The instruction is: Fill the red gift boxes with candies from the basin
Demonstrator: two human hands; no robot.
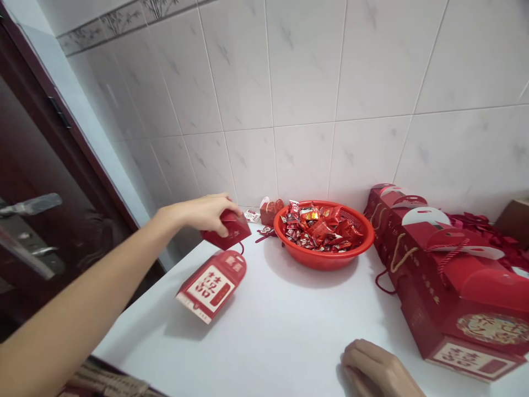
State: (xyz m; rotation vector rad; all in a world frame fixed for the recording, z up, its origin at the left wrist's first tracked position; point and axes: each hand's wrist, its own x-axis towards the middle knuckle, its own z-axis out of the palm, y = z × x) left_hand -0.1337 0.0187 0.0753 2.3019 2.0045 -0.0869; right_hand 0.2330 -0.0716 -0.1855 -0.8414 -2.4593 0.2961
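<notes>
My left hand reaches across the table's far left and is closed on a dark red gift box, its fingers over the top. Just in front is a red gift box with a white label, red characters and a rounded top flap, its body slanted. A dark red cord loops between the two; whether they are joined I cannot tell. At the near right, my right hand rests on the white table with fingers curled together and nothing visible in them.
A red plastic basket of wrapped sweets stands near the tiled wall. Behind its left side is a small red box. Several red gift boxes with cord handles line the right side, beside dark red shredded filler. A door is at left.
</notes>
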